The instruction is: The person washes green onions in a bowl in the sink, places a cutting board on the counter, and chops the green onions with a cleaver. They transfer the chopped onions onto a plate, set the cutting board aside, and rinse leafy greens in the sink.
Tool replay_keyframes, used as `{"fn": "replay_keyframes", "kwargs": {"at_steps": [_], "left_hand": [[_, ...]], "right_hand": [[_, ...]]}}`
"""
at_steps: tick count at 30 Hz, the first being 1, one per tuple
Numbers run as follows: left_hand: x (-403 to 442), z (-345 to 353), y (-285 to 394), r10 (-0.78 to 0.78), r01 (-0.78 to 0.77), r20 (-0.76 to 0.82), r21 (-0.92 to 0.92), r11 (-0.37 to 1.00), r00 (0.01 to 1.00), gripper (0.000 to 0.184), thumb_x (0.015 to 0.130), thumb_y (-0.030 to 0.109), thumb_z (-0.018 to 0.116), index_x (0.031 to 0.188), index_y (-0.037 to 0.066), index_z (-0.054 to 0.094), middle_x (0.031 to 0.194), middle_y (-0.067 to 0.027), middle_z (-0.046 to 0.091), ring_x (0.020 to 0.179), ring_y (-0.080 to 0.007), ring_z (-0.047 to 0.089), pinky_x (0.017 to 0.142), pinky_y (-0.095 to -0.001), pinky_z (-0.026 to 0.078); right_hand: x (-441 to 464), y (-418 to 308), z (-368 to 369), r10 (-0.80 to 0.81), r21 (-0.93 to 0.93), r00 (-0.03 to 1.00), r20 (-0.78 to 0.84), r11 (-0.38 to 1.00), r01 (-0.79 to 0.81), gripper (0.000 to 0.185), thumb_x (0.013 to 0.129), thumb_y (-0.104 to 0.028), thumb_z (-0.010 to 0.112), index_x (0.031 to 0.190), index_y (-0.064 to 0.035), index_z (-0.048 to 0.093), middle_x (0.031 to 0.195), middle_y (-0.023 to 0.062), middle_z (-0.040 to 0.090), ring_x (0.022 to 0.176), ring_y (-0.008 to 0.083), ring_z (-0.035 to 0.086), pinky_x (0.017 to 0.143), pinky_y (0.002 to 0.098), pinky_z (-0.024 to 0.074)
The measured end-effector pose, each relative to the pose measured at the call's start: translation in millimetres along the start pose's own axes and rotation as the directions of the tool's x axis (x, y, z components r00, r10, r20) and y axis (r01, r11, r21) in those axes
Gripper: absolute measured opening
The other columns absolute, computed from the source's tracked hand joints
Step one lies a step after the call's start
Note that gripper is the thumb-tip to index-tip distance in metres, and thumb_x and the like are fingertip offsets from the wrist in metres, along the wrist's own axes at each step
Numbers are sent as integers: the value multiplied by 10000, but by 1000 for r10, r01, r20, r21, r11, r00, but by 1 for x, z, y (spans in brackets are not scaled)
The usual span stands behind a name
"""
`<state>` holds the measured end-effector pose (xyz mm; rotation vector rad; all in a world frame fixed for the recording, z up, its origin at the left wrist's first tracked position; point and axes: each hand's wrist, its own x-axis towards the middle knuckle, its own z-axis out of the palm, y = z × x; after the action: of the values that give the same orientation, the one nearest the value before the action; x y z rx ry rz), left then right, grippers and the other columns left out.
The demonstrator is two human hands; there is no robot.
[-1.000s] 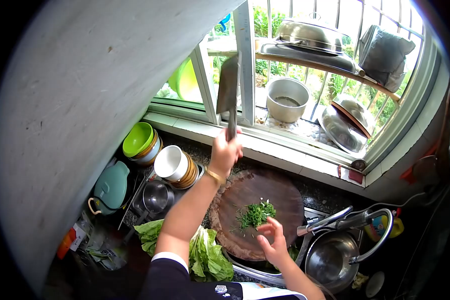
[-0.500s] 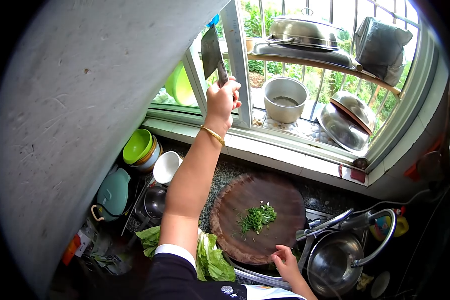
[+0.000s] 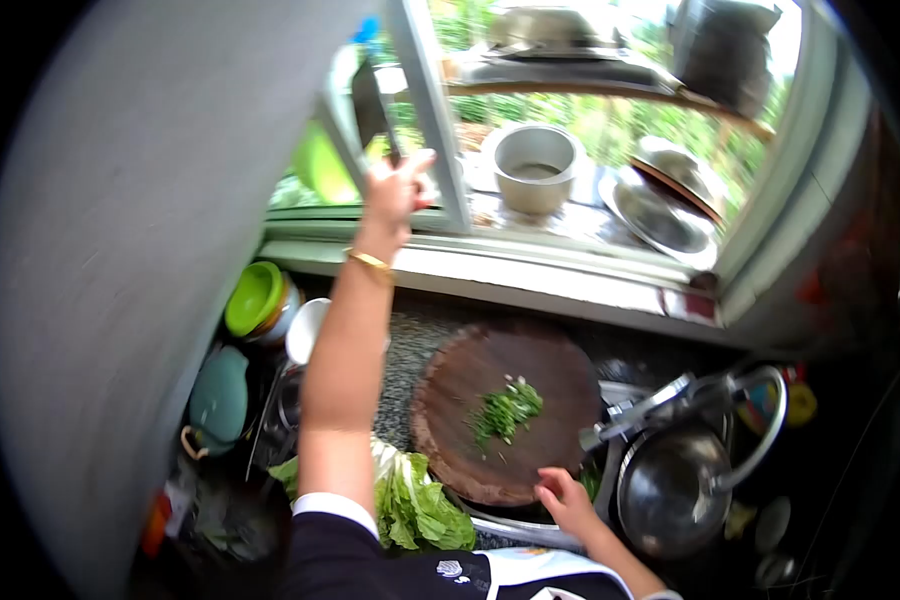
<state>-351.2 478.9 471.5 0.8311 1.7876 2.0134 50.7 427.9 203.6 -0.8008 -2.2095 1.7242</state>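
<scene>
My left hand [image 3: 398,190], with a gold bangle at the wrist, is stretched far forward to the window frame. It is closed round the handle of a cleaver [image 3: 370,105], whose dark blade points upward. Below, a round wooden chopping board [image 3: 460,420] carries a small heap of chopped green herbs [image 3: 510,410] with a few white bits. My right hand [image 3: 568,500] is at the board's near right edge, fingers loosely bent and apart, with nothing visible in it. Leafy lettuce [image 3: 415,510] lies left of the board, partly behind my left forearm.
A curved tap [image 3: 775,420] reaches over a metal basin [image 3: 675,500] on the right. Green bowls [image 3: 255,298], a white bowl [image 3: 307,330] and a teal lidded container [image 3: 220,395] stand at left. Beyond the window are a pot [image 3: 535,185] and metal lids [image 3: 660,215].
The view has shifted and blurred, so most things sit further left or higher. My left hand still has the cleaver by the window frame. My right hand remains by the board's edge.
</scene>
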Motion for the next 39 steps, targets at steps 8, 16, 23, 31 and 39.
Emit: {"fn": "replay_keyframes", "kwargs": {"at_steps": [8,16,23,31,39], "left_hand": [[52,-64,-128,-217,271,229,-238,933,949,298,893,157,534,1124,-16,459,1072,-125,553,988,-239,558,859,-362,490],[-92,-46,-155,-167,60,315,324,944,934,219,887,201,556,1015,23,546,858,-45,551,748,-116,503,659,-234,420],[-274,-11,-188,46,-305,435,549,778,899,315,764,71,618,640,74,328,619,25,307,562,-81,277,499,-237,273],[-404,80,-180,-266,43,387,498,866,883,322,787,56,636,650,61,344,617,39,301,589,-73,267,510,-229,271],[-431,99,-176,-233,-12,249,708,706,940,303,742,206,699,664,25,469,545,-59,440,513,-141,402,492,-296,373]], "right_hand": [[-28,7,1,-25,-86,1000,12,996,25,327,858,-228,531,1137,-61,495,966,132,600,897,269,588,779,357,460],[-92,25,-7,-24,15,989,-147,1000,27,270,825,-207,549,1039,-43,531,814,105,603,755,251,591,675,365,463],[-174,121,-132,161,226,221,-962,924,309,155,863,-101,550,1006,-67,501,789,44,563,687,124,555,607,237,487],[-289,284,-325,831,678,-91,-548,506,534,158,872,-217,547,977,-111,495,751,77,575,574,186,564,492,316,501],[-299,331,-333,626,473,-178,-759,718,511,246,811,-147,610,1031,-57,548,887,94,608,690,193,588,539,314,529]]}}
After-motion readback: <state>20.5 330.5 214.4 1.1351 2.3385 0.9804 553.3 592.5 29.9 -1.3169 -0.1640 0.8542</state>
